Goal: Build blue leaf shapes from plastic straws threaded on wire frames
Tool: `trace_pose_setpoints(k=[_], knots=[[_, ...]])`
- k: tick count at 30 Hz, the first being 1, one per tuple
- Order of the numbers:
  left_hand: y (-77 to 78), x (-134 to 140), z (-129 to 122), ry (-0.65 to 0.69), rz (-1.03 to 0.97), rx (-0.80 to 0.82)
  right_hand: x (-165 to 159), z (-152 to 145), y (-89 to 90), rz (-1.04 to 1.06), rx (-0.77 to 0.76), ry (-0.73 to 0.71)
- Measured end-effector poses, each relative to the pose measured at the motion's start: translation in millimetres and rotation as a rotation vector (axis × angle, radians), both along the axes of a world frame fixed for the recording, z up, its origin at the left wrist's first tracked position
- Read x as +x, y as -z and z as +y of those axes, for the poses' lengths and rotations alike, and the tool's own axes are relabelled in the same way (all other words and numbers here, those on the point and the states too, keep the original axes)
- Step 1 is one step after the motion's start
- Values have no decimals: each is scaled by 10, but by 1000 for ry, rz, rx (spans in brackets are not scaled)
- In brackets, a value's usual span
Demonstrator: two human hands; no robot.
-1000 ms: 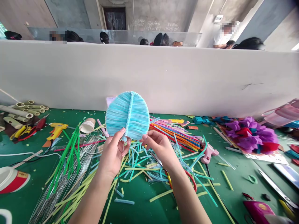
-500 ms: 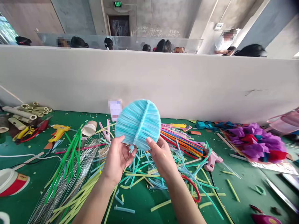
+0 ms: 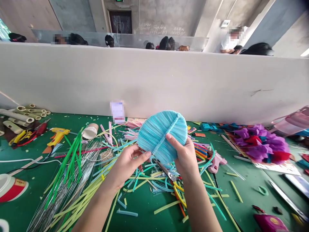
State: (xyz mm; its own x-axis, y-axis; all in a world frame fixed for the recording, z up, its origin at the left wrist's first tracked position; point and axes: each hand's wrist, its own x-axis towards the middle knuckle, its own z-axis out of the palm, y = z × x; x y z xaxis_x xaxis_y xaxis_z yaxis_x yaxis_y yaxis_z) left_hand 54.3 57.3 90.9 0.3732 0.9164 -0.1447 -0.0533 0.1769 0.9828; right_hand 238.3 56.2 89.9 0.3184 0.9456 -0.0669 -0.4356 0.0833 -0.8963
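A flat blue leaf point(image 3: 154, 133) made of fuzzy pipe cleaners, with a raised midrib, is held tilted above the table. My right hand point(image 3: 188, 158) grips its right side, thumb on the front near the midrib and fingers behind. My left hand point(image 3: 126, 166) is closed at the leaf's lower tip, thumb and fingers pinching around the base of the midrib. Beneath the hands lie scattered blue and yellow pipe cleaners point(image 3: 142, 178) and a pair of scissors point(image 3: 170, 174), partly covered by my right hand and the leaf.
Green and pale yellow pipe cleaners point(image 3: 89, 196) and thin wires point(image 3: 65, 190) lie left. Further left are a yellow glue gun point(image 3: 58, 137) and bamboo pieces point(image 3: 24, 116). A pink glue gun point(image 3: 216, 162) and purple flowers point(image 3: 260, 143) lie right. A white partition point(image 3: 72, 77) stands behind.
The leaf has moved right and slightly down and tilted further clockwise. My right thumb has shifted up toward the midrib, while my left fingers have drawn together at the base. Scissors have come into view.
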Motion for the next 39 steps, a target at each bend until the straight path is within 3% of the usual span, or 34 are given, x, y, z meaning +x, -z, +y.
trace_pose_setpoints(k=[8, 14, 24, 32, 39], knots=[[45, 7, 35, -120, -47, 17, -50, -30, -4, -201, 23, 17], [19, 73, 8, -126, -174, -4, -50, -16, 5, -154, 29, 23], [20, -27, 60, -108, -119, 0, -71, -25, -13, -145, 3, 62], [85, -14, 70, -198, -175, -38, -67, -28, -3, -167, 4, 30], [53, -21, 80, -190, -147, 5, -63, -26, 22, -140, 34, 29]])
